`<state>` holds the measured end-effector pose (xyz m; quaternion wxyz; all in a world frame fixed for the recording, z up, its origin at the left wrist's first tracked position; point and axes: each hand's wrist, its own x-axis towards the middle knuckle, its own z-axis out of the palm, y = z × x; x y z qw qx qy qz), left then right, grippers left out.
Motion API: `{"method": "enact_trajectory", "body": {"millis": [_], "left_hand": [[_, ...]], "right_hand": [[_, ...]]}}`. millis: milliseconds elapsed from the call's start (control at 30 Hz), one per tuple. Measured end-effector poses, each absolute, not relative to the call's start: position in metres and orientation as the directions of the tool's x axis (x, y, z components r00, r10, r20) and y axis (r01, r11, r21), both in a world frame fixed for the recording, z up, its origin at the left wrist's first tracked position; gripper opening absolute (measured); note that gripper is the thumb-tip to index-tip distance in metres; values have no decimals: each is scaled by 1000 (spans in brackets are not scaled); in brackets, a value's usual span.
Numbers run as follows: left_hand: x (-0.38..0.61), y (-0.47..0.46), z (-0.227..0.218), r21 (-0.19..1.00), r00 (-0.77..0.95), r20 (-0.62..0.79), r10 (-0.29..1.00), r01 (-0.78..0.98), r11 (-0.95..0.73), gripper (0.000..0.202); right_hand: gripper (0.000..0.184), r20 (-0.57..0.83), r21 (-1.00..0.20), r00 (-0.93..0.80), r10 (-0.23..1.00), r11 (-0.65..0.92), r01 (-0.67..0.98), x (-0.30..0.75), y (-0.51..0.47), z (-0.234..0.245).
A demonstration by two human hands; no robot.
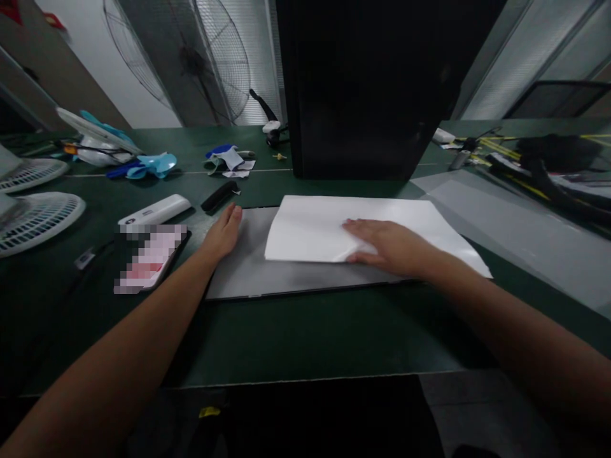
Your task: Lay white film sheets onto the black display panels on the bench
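Note:
A flat grey panel (238, 280) with a thin dark edge lies on the green table. On top of it is a white sheet (305, 229), set off toward the right and reaching past the panel's right end. My left hand (223, 234) rests against the panel's left edge, its fingers stretched out. Palm down, my right hand (394, 248) lies on the middle of the sheet, fingers extended and thumb apart. The sheet is slightly wrinkled by that thumb. Part of the panel is hidden under the sheet and my right hand.
A large black box-like object (363, 95) stands behind the sheet. Left of my hand lie a phone (153, 257), a white device (157, 211) and a black object (220, 197). Small fans (38, 219) sit far left. Translucent sheets (515, 229) and cables (548, 181) lie right.

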<state>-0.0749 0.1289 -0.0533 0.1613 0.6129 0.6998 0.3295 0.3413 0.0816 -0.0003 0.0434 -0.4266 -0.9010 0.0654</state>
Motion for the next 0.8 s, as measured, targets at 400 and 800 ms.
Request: {"method": "enact_trajectory", "body": {"millis": [400, 800], "left_hand": [[-87, 138, -60, 356, 2, 192, 981, 932, -71, 76], [-88, 140, -58, 390, -6, 219, 976, 917, -82, 52]], "right_hand": [[94, -50, -300, -718, 694, 676, 673, 331, 82, -17], [63, 45, -263, -625, 779, 613, 745, 373, 107, -1]]}}
